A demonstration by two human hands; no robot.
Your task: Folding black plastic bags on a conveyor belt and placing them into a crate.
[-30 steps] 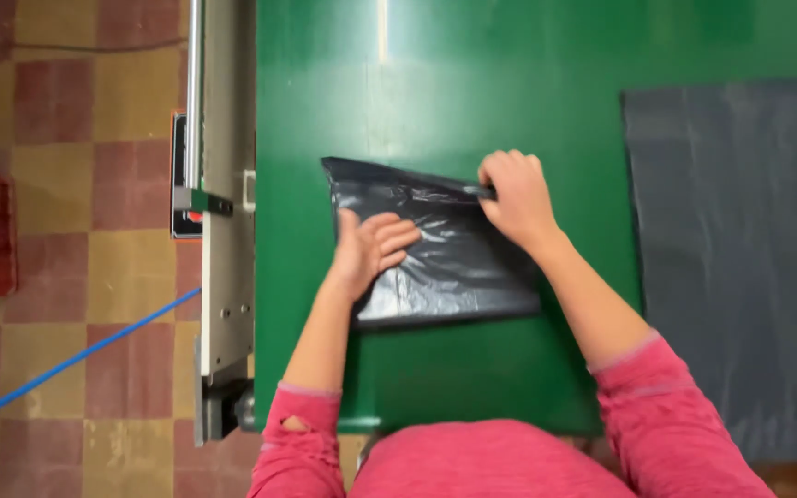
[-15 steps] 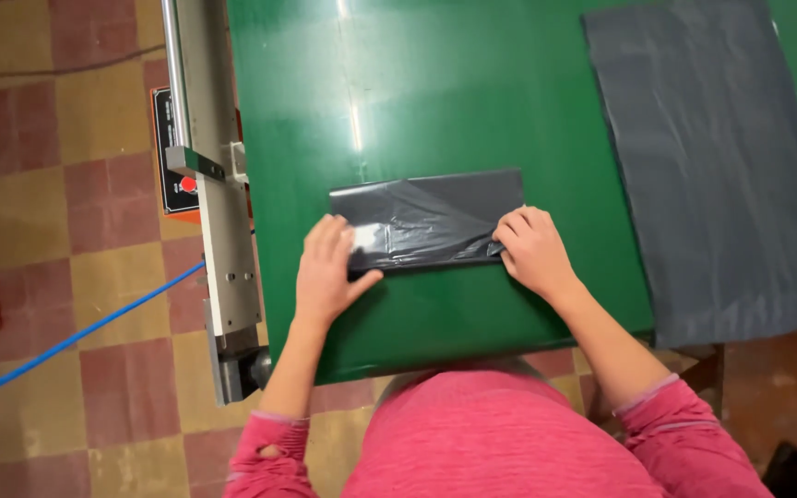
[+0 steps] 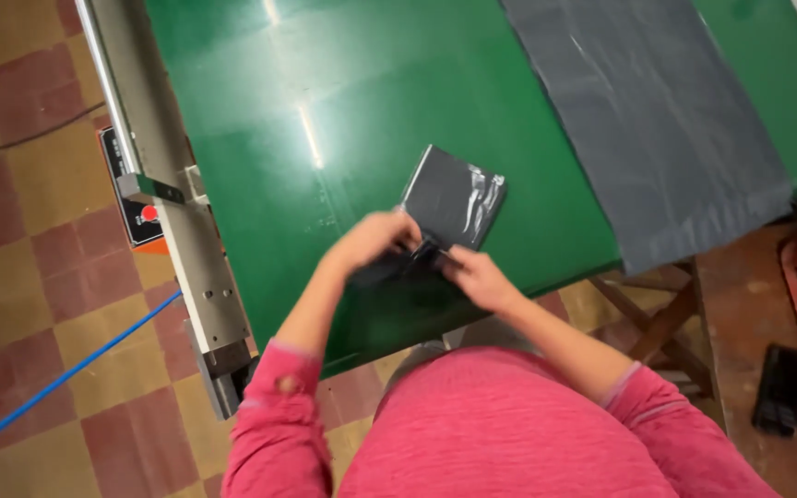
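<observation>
Dark grey plastic bag (image 3: pixel 452 201) is folded to a compact rectangle, left hand (image 3: pixel 375 238) and right hand (image 3: pixel 477 277) both pinching its near edge; flat grey plastic sheet (image 3: pixel 648 120) on the green tabletop (image 3: pixel 325 111) lies unfolded at right.

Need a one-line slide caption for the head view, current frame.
Both hands, left hand and right hand, grip a folded dark plastic bag on a green table; a flat grey sheet lies alongside.

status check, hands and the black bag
Left hand and right hand both pinching near edge of folded black bag on green table. Grey sheet lies apart, nothing blocking.
</observation>
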